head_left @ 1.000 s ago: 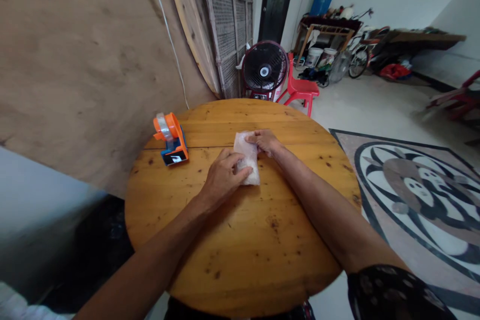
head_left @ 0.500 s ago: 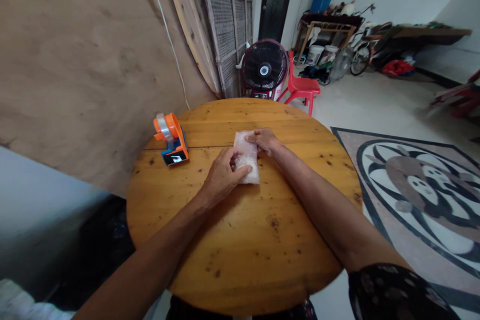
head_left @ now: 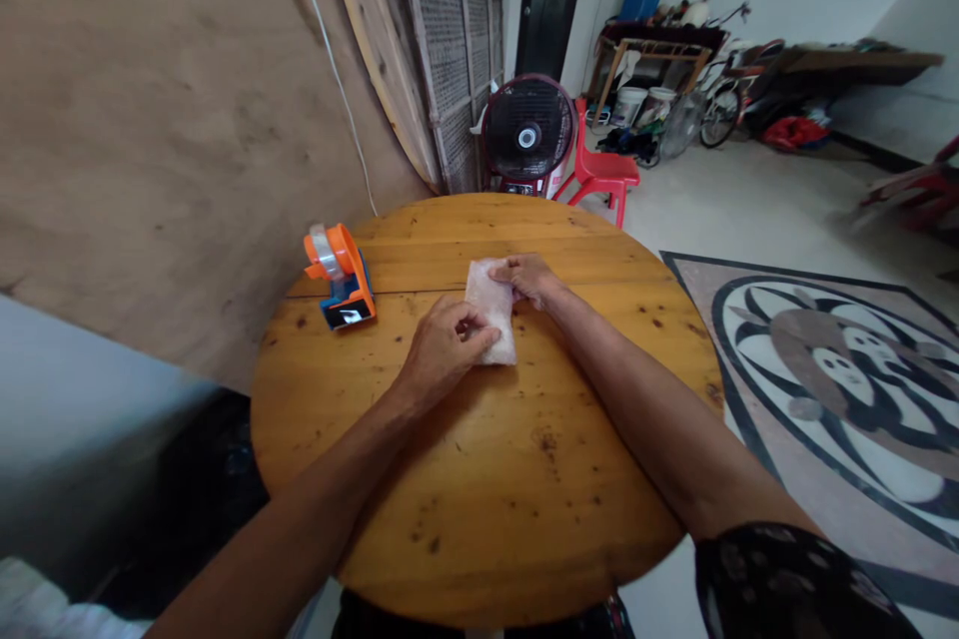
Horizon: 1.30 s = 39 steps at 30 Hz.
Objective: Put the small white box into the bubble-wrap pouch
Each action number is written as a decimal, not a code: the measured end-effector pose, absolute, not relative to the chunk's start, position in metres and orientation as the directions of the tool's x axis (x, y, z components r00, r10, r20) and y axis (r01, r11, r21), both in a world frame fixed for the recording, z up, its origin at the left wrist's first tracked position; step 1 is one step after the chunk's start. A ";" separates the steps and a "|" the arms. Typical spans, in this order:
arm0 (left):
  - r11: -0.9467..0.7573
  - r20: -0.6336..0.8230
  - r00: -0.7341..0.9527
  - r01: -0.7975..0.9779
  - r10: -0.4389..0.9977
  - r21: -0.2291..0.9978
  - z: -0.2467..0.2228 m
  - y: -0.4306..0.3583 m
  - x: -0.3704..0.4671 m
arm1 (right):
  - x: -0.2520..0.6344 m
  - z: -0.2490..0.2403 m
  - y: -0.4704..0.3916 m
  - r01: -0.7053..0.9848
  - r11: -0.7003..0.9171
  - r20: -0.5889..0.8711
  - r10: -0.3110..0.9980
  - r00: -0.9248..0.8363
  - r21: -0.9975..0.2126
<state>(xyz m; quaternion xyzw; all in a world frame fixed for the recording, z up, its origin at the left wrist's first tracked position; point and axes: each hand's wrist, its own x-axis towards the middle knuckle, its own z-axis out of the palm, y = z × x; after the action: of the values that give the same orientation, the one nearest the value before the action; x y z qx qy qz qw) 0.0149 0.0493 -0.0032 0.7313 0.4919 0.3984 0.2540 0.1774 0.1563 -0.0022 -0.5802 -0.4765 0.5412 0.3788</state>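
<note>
A whitish, translucent packet that looks like bubble wrap (head_left: 492, 305) lies over the middle of the round wooden table (head_left: 479, 479). My right hand (head_left: 526, 280) grips its upper right edge, thumb on top and the other fingers partly hidden beneath. At the lower left side, my left hand (head_left: 450, 337) is closed on the packet, its thumb lying across the lower part and its fingers curled at the edge. What the wrap may contain cannot be made out. An orange and blue tape dispenser (head_left: 343, 278) with a clear tape roll stands on the table's left side.
Beyond the table's far edge stand a dark fan (head_left: 528, 132) and a red plastic chair (head_left: 608, 168). A brown board (head_left: 187, 120) borders the table on the left. A bicycle (head_left: 720, 110) and a cluttered table (head_left: 659, 40) are farther back.
My left hand's fingers have drawn slightly back to the left along the packet's edge. My right hand keeps its hold, and the packet stays nearly in place.
</note>
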 end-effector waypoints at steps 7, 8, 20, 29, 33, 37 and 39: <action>-0.423 0.369 0.212 0.538 0.905 0.729 -0.004 0.050 0.015 | 0.177 -0.002 0.156 0.144 -0.247 -0.257 0.965 -0.055 -0.958; -0.421 0.376 0.202 0.556 0.905 0.716 -0.004 0.049 0.015 | 0.177 -0.002 0.156 0.144 -0.247 -0.256 0.965 -0.053 -0.958; -0.405 0.344 0.212 0.478 0.914 0.780 -0.011 0.052 0.014 | 0.177 -0.002 0.157 0.151 -0.257 -0.265 0.964 -0.033 -0.954; -0.338 0.292 0.169 0.470 0.941 0.815 -0.005 0.049 0.017 | 0.177 -0.003 0.157 0.175 -0.257 -0.267 0.963 -0.039 -0.951; -0.287 0.260 0.130 0.550 0.957 0.784 -0.002 0.048 0.018 | 0.177 -0.001 0.155 0.167 -0.261 -0.270 0.962 -0.034 -0.951; -0.308 0.274 0.147 0.564 0.950 0.766 -0.002 0.047 0.017 | 0.176 0.000 0.154 0.158 -0.261 -0.269 0.963 -0.031 -0.953; -0.326 0.293 0.150 0.546 0.944 0.772 -0.004 0.047 0.016 | 0.177 0.000 0.155 0.163 -0.263 -0.271 0.962 -0.024 -0.951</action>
<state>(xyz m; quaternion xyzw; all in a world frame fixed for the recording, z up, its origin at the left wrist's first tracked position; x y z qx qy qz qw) 0.0163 0.0473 -0.0036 0.7143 0.5215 0.3909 0.2550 0.1765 0.1545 0.0004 -0.5895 -0.4774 0.5331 0.3748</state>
